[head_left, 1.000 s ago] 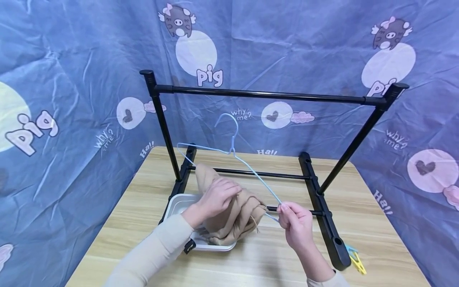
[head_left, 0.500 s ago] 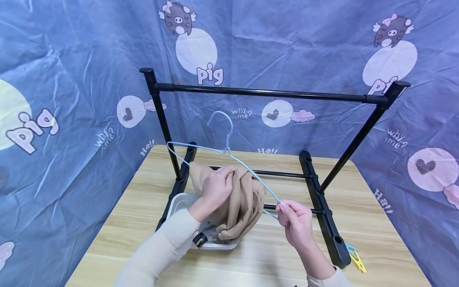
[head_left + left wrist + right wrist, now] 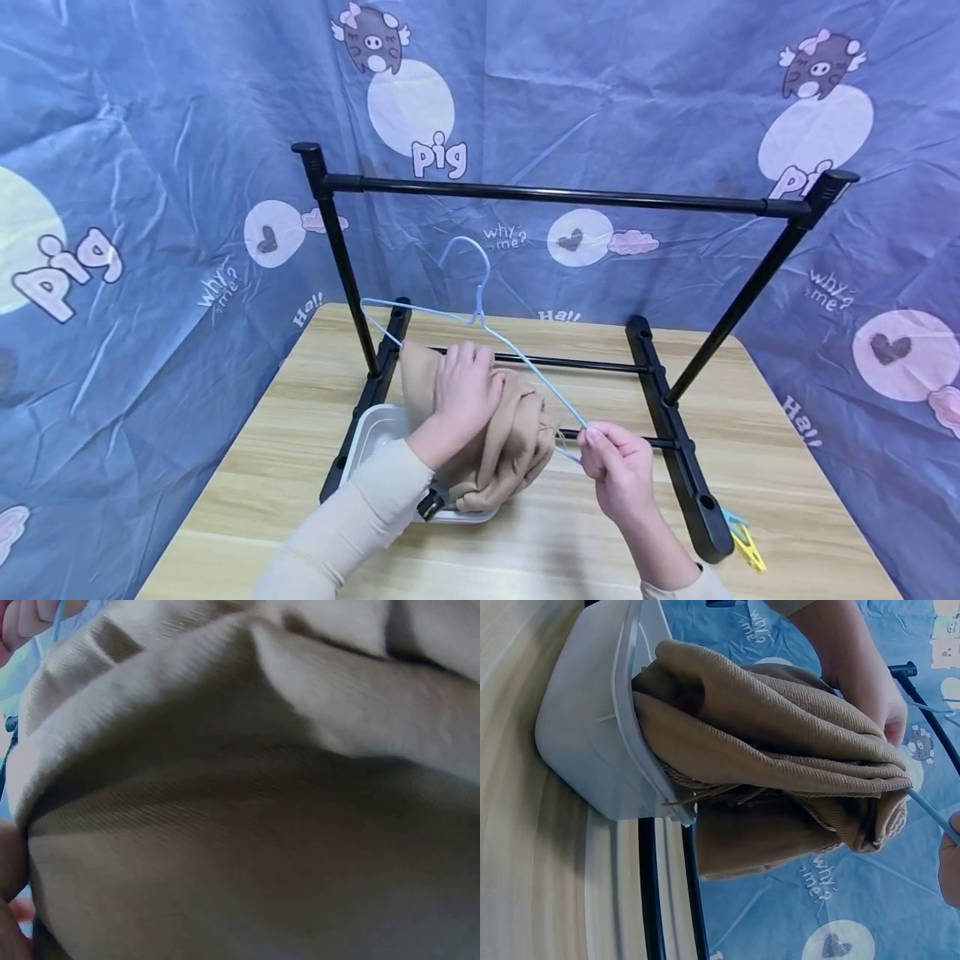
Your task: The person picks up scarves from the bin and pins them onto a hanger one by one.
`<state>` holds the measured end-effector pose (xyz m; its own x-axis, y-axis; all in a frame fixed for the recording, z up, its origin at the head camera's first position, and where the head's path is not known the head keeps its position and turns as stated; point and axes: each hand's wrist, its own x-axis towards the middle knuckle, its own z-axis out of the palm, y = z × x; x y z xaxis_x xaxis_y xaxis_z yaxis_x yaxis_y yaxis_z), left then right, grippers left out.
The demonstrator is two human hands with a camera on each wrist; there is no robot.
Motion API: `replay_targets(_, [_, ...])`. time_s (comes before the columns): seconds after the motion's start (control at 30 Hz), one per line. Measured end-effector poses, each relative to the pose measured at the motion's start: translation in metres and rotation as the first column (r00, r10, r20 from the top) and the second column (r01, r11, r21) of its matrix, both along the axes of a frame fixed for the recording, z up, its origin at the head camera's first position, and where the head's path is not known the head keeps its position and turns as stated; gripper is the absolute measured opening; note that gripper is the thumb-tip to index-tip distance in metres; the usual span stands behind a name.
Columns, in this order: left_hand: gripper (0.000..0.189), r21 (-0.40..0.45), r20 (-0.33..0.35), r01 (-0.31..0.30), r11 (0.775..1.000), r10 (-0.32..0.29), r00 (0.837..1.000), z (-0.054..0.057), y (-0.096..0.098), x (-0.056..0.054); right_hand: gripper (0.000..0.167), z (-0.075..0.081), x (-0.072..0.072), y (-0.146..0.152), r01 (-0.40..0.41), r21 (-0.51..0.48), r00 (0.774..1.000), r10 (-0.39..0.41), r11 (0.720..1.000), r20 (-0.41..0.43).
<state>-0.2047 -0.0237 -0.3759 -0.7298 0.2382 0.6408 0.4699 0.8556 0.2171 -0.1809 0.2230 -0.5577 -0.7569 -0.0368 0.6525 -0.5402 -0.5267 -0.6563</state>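
A light blue wire hanger [image 3: 531,364] is held up at a tilt in the head view, hook upward. My right hand [image 3: 621,468] pinches its right end. Over the hanger's lower bar lies a bunched tan scarf [image 3: 517,442] with thin fringe strands. My left hand [image 3: 467,390] grips the scarf's upper folds from above, near the middle of the bar. In the right wrist view, the scarf [image 3: 772,750] hangs in thick folds and its lower part meets the bin's rim. Cloth fills most of the left wrist view, hiding most of the left fingers.
A whitish plastic bin [image 3: 367,433] stands under the scarf on the wooden table [image 3: 247,467]. Behind it is a black rack with a top rail [image 3: 555,196] and side feet [image 3: 678,450]. Yellow and blue clothespins [image 3: 746,546] are by the right foot. A patterned blue curtain [image 3: 540,92] surrounds the table.
My left hand has shifted up and a little right along the scarf, changing its folds. The hanger swayed left, then slightly back. My right hand has barely moved.
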Motion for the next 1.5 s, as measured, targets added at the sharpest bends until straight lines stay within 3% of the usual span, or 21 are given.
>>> replay_targets(0.1, [0.017,0.009,-0.178,0.014,1.0,-0.012,0.984,-0.002,-0.001,-0.002,0.024,0.001,-0.001,0.001,0.005,-0.009,1.0,-0.005,1.0,0.002])
replay_targets(0.2, [0.017,0.001,-0.248,0.087,0.996,-0.084,0.965,-0.005,-0.004,-0.002,0.024,0.001,-0.001,0.003,0.006,-0.013,1.0,-0.006,1.0,0.007])
replay_targets(0.33, [0.018,-0.051,-0.216,0.222,0.974,-0.228,0.949,-0.008,-0.01,0.002,0.022,0.002,0.0,0.005,0.004,-0.023,1.0,-0.004,1.0,0.02])
replay_targets(0.47, [0.022,-0.08,-0.172,0.334,0.939,-0.343,0.923,-0.012,-0.017,0.007,0.022,0.001,-0.001,0.008,-0.003,-0.036,0.999,0.005,0.999,0.04])
replay_targets(0.63, [0.03,-0.18,-0.138,0.456,0.872,-0.481,0.866,-0.017,-0.026,0.009,0.023,-0.002,-0.002,0.011,-0.012,-0.048,0.999,0.014,0.999,0.041])
replay_targets(0.77, [0.03,-0.289,-0.149,0.493,0.82,-0.548,0.823,-0.02,-0.029,0.006,0.024,-0.002,-0.003,0.012,-0.017,-0.057,0.999,0.019,0.998,0.044])
replay_targets(0.9, [0.025,-0.291,-0.22,0.498,0.817,-0.563,0.796,-0.025,-0.027,0.001,0.024,-0.003,-0.005,0.01,-0.017,-0.062,0.998,0.021,0.998,0.061])
replay_targets(1.03, [0.022,-0.251,-0.323,0.477,0.842,-0.538,0.779,-0.026,-0.024,-0.002,0.024,-0.004,-0.006,0.01,-0.022,-0.073,0.997,0.027,0.997,0.069])
replay_targets(1.1, [0.02,-0.215,-0.375,0.453,0.865,-0.502,0.78,-0.025,-0.022,-0.004,0.023,-0.003,-0.006,0.009,-0.016,-0.071,0.997,0.021,0.997,0.071])
replay_targets(1.2, [0.016,-0.117,-0.417,0.423,0.899,-0.431,0.8,-0.02,-0.019,-0.007,0.022,0.001,-0.008,0.007,-0.008,-0.056,0.998,0.012,0.998,0.069])
replay_targets(1.4, [0.014,0.101,-0.409,0.304,0.947,-0.239,0.88,-0.007,-0.014,-0.008,0.023,0.014,-0.011,0.007,-0.034,0.011,0.999,0.034,0.999,-0.003])
replay_targets(1.43, [0.015,0.12,-0.4,0.28,0.953,-0.211,0.892,-0.005,-0.013,-0.007,0.023,0.031,-0.005,0.002,-0.042,0.015,0.999,0.043,0.999,-0.018])
replay_targets(1.5, [0.016,0.136,-0.372,0.246,0.96,-0.181,0.911,-0.001,-0.012,-0.006,0.024,0.036,-0.004,0.002,-0.046,0.027,0.999,0.046,0.999,-0.026])
